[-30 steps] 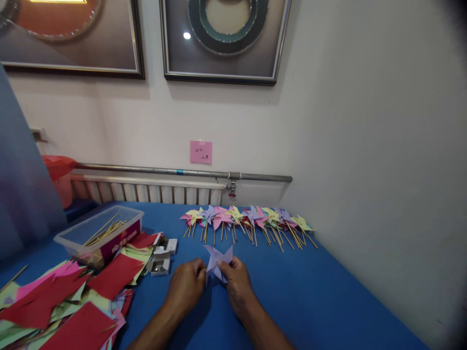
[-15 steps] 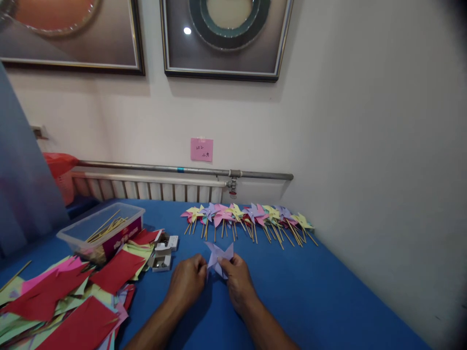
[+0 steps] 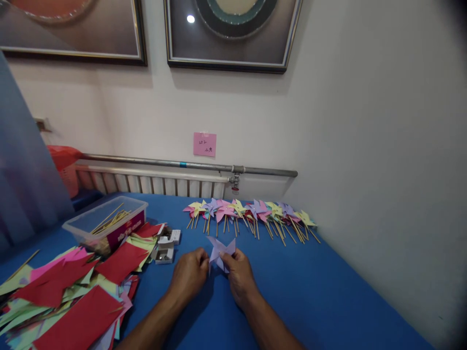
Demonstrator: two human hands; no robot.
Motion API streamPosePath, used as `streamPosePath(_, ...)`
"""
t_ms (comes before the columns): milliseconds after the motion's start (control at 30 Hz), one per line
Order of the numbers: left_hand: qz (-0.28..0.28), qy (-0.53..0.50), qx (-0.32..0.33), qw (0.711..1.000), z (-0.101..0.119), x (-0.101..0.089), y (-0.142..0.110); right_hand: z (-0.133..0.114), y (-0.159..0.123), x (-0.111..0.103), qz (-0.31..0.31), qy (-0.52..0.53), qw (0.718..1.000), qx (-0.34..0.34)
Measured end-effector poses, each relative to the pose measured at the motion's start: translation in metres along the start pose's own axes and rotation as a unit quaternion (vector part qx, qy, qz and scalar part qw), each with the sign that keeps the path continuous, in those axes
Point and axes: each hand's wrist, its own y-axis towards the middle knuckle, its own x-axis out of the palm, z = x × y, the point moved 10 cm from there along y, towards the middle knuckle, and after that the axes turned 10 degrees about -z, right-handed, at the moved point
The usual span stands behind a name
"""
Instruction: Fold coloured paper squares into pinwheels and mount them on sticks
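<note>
A lavender paper pinwheel (image 3: 218, 253) with folded blades is held up above the blue table. My right hand (image 3: 239, 276) pinches it from the right, thumb pressed near its centre. At its left edge is my left hand (image 3: 190, 272), closed with fingers curled together. Whatever those fingers hold is hidden; they lie right beside the lower left blade. Just left of that hand sit small open boxes (image 3: 164, 253) containing tiny shiny pieces that look like pins.
Finished pinwheels on sticks (image 3: 257, 209) lie in a row at the table's back. To the left, a clear plastic box (image 3: 126, 223) holds thin wooden sticks. Red, green and pink paper pieces (image 3: 78, 316) are heaped in front of it. A radiator (image 3: 156, 182) runs along the wall.
The camera view has tilted and shifted slightly. Both hands keep nearly the same grip, and the pinwheel has turned a little to face the camera more.
</note>
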Motion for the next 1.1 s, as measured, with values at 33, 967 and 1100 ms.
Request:
streamPosePath(33, 0.0, 0.0, -0.001, 1.0, -0.0005, 0.0004, 0.0003, 0.0004, 0.0001, 0.0, -0.001, 0.003, 1.0, 0.001)
streamPosePath(967, 0.009, 0.01, -0.005, 1.0, 0.0004, -0.0006, -0.0011, -0.003, -0.0011, 0.006, -0.005, 0.003, 1.0, 0.005)
streamPosePath(1100, 0.013, 0.014, -0.008, 1.0, 0.0018, -0.0008, -0.0025, -0.0048, -0.0028, 0.0068, -0.004, 0.003, 1.0, 0.004)
